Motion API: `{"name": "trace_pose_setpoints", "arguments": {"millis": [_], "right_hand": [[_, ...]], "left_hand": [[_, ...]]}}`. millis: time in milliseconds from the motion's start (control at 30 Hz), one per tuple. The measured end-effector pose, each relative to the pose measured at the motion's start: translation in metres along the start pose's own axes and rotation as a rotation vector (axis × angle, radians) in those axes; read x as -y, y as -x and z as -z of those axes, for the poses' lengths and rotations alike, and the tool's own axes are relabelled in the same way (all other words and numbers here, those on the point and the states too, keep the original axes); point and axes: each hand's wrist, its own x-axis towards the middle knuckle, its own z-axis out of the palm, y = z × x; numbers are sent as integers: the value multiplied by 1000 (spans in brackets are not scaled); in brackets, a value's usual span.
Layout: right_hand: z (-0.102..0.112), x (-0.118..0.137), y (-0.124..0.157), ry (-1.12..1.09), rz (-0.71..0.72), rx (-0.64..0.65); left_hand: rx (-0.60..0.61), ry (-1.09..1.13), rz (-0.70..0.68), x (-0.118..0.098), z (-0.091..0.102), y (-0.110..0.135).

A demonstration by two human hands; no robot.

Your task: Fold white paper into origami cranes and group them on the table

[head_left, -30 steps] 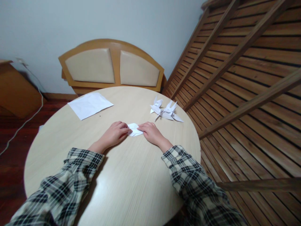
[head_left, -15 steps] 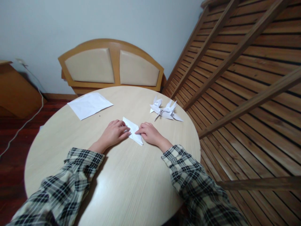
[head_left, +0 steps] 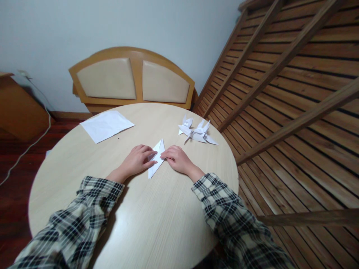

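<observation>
A folded white paper [head_left: 157, 152], narrow and kite-like, lies on the round table [head_left: 157, 209] between my hands. Its one tip points away from me and the other toward me, slightly left. My left hand [head_left: 139, 158] has its thumb and fingertips on the paper's left side. On the right edge, my right hand [head_left: 177, 159] pinches the paper between thumb and fingers. Folded paper cranes [head_left: 196, 131] stand clustered beyond my right hand.
White paper sheets [head_left: 108, 125] lie flat at the table's far left. A padded headboard [head_left: 109, 78] stands behind the table. Wooden slats [head_left: 280, 112] rise along the right side. A white cable [head_left: 30, 144] runs down to the floor at left.
The folded paper has turned: its far tip leaned left before and now leans right, with its near tip now at lower left. Both hands stay in nearly the same places.
</observation>
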Motion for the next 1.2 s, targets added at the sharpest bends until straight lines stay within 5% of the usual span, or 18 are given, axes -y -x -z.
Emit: {"name": "trace_pose_setpoints", "arguments": {"millis": [1200], "right_hand": [[-2,-1,4,82,-141,120]], "left_hand": [[61,62,-37,-15,10,-1]]}}
